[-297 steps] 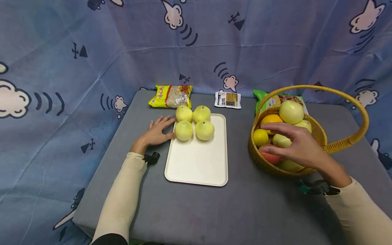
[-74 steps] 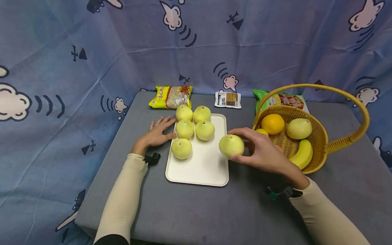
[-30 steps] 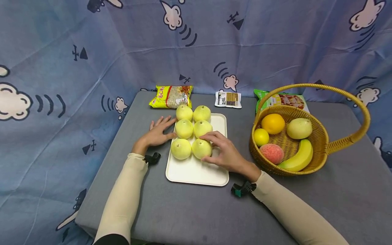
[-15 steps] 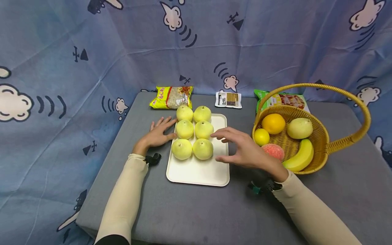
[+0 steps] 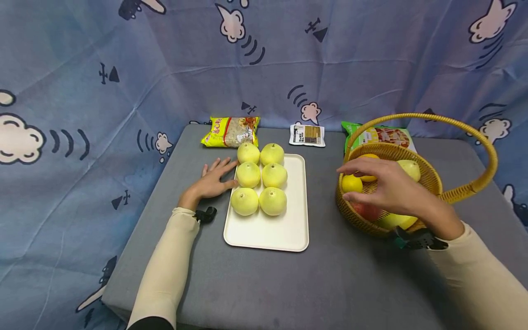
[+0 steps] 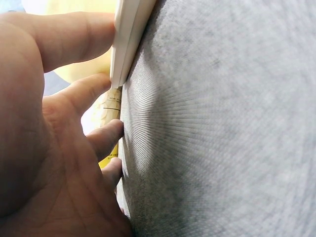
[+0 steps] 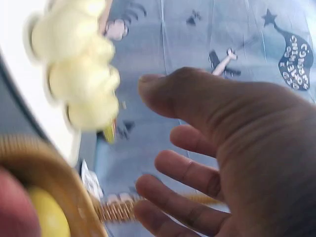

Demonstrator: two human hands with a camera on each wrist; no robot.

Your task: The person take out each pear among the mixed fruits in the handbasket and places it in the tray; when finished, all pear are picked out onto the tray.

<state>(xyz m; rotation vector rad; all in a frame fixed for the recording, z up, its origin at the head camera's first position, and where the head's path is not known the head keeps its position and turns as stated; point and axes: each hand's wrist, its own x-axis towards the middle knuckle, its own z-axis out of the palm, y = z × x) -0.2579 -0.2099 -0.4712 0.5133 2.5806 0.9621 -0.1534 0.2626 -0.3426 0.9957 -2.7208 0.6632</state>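
Note:
Six is too many to count singly, so several round pale yellow-green fruits (image 5: 272,201) stand in two columns on the white tray (image 5: 268,234). My left hand (image 5: 210,181) rests on the table with fingers spread, thumb and fingertips against the tray's left edge, as the left wrist view confirms. Over the wicker basket (image 5: 345,211) hovers my right hand (image 5: 389,185), its fingers loosely bent and holding nothing. Under and around it lie a lemon (image 5: 352,183), a partly hidden orange (image 5: 370,156), a reddish peach (image 5: 367,211), a banana (image 5: 398,222) and another pale fruit (image 5: 410,169).
The basket's tall handle (image 5: 488,151) arches up and to the right. Along the back of the grey table (image 5: 264,293) lie a yellow food packet (image 5: 231,132), a small white packet (image 5: 307,134) and a green packet (image 5: 387,134). A blue patterned cloth (image 5: 185,91) hangs behind.
My right hand took pale fruits from the basket and set two more on the tray, the front row. It let go and moved right, back over the basket. The left hand stayed put.

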